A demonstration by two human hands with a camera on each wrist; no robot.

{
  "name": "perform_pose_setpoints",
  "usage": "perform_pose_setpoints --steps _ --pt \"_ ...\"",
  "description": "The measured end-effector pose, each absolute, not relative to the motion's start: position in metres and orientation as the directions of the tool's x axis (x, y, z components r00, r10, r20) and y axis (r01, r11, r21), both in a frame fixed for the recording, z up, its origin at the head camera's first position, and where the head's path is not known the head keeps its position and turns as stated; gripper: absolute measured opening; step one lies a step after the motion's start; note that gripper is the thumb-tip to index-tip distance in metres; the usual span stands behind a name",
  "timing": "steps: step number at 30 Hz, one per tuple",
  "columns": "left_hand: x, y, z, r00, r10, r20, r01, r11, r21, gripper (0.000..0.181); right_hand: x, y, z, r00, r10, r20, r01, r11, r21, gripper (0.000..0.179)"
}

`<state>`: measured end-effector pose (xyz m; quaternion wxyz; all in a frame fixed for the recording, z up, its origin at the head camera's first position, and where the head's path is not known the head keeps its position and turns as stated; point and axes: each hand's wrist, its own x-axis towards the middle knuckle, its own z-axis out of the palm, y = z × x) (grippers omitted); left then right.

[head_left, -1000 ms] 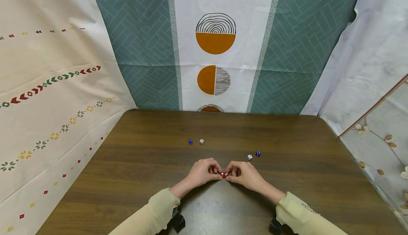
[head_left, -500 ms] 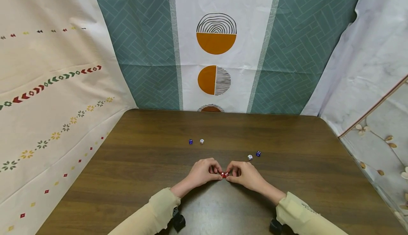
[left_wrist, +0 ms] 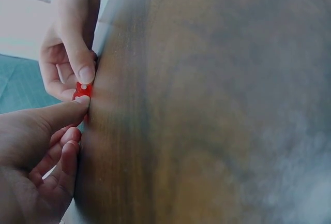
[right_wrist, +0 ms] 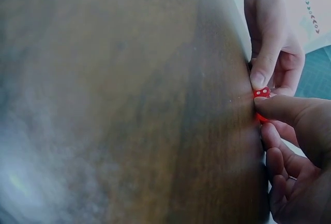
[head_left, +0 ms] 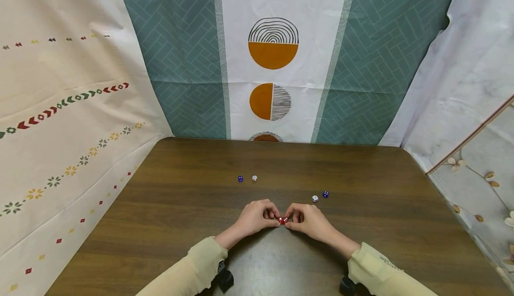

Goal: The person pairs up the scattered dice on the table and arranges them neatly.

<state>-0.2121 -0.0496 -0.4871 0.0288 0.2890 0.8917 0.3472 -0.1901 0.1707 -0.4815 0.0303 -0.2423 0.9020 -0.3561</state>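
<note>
Two red dice meet at the middle of the near part of the table, partly covered by fingertips. My left hand [head_left: 257, 215] pinches the left red die [head_left: 280, 219] between thumb and forefinger. From the other side, the right hand [head_left: 310, 220] pinches the right red die [head_left: 286, 219] in the same way. Both dice are low at the tabletop and appear to touch. The left wrist view shows a red die [left_wrist: 83, 88] between the two thumbs; white pips show on a red die [right_wrist: 262, 92] in the right wrist view.
Beyond the left hand lie a blue die [head_left: 240, 178] and a white die [head_left: 254, 178], slightly apart. Past the right hand are another white die [head_left: 315, 198] and blue die [head_left: 325, 194]. Patterned cloths [head_left: 188, 86] hang behind and beside the brown wooden table [head_left: 192, 162].
</note>
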Motion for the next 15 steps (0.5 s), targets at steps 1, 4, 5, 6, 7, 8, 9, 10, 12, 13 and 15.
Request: perform_pose_setpoints --steps 1,4,5,6,7,8,9,10,12,13,15 --pt "-0.2121 -0.0494 -0.487 -0.832 0.535 0.148 0.495 0.593 0.635 0.014 -0.1901 0.1708 -0.4814 -0.881 -0.458 0.118 -0.415 0.63 -0.657 0.014" --pt "-0.2121 -0.0491 -0.4868 -0.833 0.535 0.143 0.493 0.598 0.631 0.014 -0.1903 0.1709 -0.4819 -0.882 -0.457 0.118 -0.415 0.633 -0.654 0.014" --pt "-0.2121 -0.049 -0.4867 -0.833 0.534 0.142 0.492 0.599 0.631 0.014 -0.1906 0.171 -0.4823 -0.882 -0.457 0.118 -0.415 0.633 -0.654 0.015" --pt "-0.2122 -0.0489 -0.4869 -0.833 0.535 0.142 0.493 0.6 0.63 0.014 -0.1909 0.1711 -0.4829 -0.882 -0.457 0.118 -0.416 0.634 -0.652 0.015" --pt "-0.2123 -0.0489 -0.4871 -0.833 0.534 0.144 0.494 0.601 0.629 0.014 -0.1911 0.1713 -0.4834 -0.882 -0.457 0.118 -0.416 0.634 -0.652 0.015" --pt "-0.2123 -0.0488 -0.4872 -0.833 0.534 0.146 0.495 0.601 0.628 0.014 -0.1912 0.1714 -0.4837 -0.882 -0.457 0.117 -0.415 0.634 -0.653 0.015" --pt "-0.2124 -0.0488 -0.4874 -0.833 0.533 0.147 0.495 0.6 0.628 0.014 -0.1913 0.1715 -0.4838 -0.882 -0.457 0.117 -0.415 0.633 -0.654 0.015" --pt "-0.2124 -0.0488 -0.4874 -0.834 0.532 0.148 0.495 0.6 0.628 0.014 -0.1913 0.1716 -0.4837 -0.881 -0.458 0.118 -0.415 0.63 -0.656 0.015" --pt "-0.2124 -0.0488 -0.4874 -0.834 0.531 0.15 0.495 0.599 0.629 0.014 -0.1911 0.1715 -0.4834 -0.88 -0.46 0.117 -0.415 0.628 -0.658 0.015" --pt "-0.2124 -0.0487 -0.4872 -0.834 0.531 0.152 0.496 0.599 0.628 0.014 -0.191 0.1714 -0.4832 -0.88 -0.461 0.117 -0.416 0.627 -0.659 0.015" --pt "-0.2123 -0.0488 -0.4867 -0.834 0.531 0.153 0.496 0.598 0.629 0.014 -0.1908 0.1714 -0.483 -0.88 -0.462 0.115 -0.415 0.627 -0.659 0.015"
